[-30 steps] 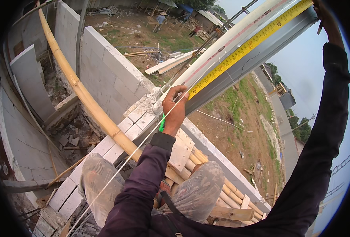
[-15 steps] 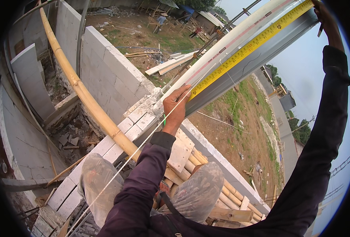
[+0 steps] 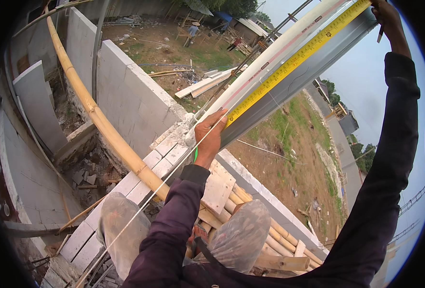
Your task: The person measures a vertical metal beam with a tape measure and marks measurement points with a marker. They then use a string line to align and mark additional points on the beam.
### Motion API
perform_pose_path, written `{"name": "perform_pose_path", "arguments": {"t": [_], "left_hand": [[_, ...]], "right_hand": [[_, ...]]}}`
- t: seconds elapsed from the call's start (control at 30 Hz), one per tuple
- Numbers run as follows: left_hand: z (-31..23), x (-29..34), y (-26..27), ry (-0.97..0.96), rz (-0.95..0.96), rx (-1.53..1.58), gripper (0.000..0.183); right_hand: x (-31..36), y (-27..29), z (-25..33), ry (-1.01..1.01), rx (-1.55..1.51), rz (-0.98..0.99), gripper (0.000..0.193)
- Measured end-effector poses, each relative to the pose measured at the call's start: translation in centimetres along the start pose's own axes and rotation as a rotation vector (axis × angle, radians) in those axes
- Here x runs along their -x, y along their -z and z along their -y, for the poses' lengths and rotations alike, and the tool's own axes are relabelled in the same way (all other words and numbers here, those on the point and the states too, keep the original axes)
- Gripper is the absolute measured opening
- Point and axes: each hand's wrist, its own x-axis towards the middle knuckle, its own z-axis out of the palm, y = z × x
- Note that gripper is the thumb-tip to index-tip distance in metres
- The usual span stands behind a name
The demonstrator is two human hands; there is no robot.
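A yellow tape measure [image 3: 289, 67] is stretched along a tall grey metal post [image 3: 296, 84], beside a white pipe [image 3: 251, 79] with a red stripe. My left hand [image 3: 208, 137] is closed around the tape's lower end, against the foot of the post. High at the upper right, my right hand [image 3: 388, 20] is closed at the tape's upper visible end. A slim dark pencil-like stick [image 3: 380, 34] pokes out below its fingers. A taut white string [image 3: 143, 210] runs past my left wrist. Something bright green [image 3: 196, 154] shows by that wrist.
I crouch over bamboo poles [image 3: 277, 240] and planks [image 3: 219, 185] beside a white block wall [image 3: 147, 165]. A long bamboo pole [image 3: 95, 115] crosses the wall on the left, above a deep rubble-strewn room [image 3: 85, 175]. Far below, a person [image 3: 192, 33] stands in the yard.
The view has shifted slightly, so the post and both hands sit a little further left and lower. Both hands keep their places on the tape.
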Motion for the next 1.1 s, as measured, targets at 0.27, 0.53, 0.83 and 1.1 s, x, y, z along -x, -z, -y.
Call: {"name": "perform_pose_path", "arguments": {"t": [0.27,0.53,0.83,1.1], "left_hand": [[-0.2,0.1,-0.1,0.043,-0.008,0.045,0.031],[-0.2,0.2,0.0,0.029,-0.002,0.021,0.029],[0.1,0.1,0.0,-0.016,-0.007,0.004,0.029],[-0.1,0.1,0.0,-0.023,-0.008,-0.004,0.029]], "right_hand": [[8.0,3.3,5.1,-0.393,-1.532,-0.462,0.019],[9.6,5.1,6.3,-0.405,-1.347,-0.652,0.027],[10.5,4.9,6.4,-0.454,-1.067,-0.841,0.065],[20.5,8.5,10.6,-0.037,-1.234,-0.922,0.039]]}}
